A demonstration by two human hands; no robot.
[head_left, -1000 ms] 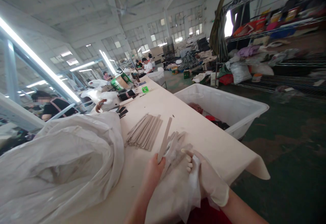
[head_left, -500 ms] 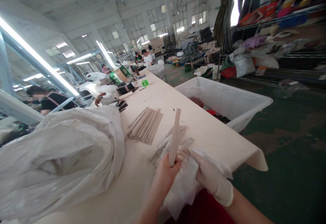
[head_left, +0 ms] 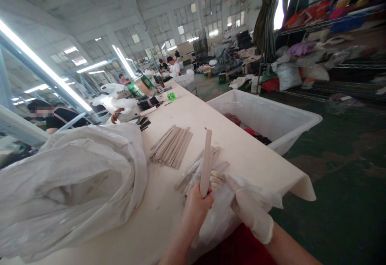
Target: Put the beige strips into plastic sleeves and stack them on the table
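My left hand (head_left: 196,206), bare, is closed around the lower end of a flat beige strip (head_left: 206,160) that stands up from the fist. My right hand (head_left: 252,210) wears a pale glove. Its fingers are curled on a thin, clear plastic bag (head_left: 221,212), which hangs beneath both hands and spreads to the right. Just beyond the hands, more strips in clear plastic (head_left: 193,172) lie on the table. Farther off is a fanned stack of bare beige strips (head_left: 172,146).
A large white sack (head_left: 90,176) covers the left of the pale table (head_left: 253,160). Along the right edge stands a white plastic bin (head_left: 289,116) with cloth inside. Wire shelves (head_left: 331,60) rise behind it. A co-worker (head_left: 57,116) sits at left; others are farther back.
The gloved hand has shifted slightly, and the plastic under it now spreads farther right. The strip in my left hand has moved a little to the left.
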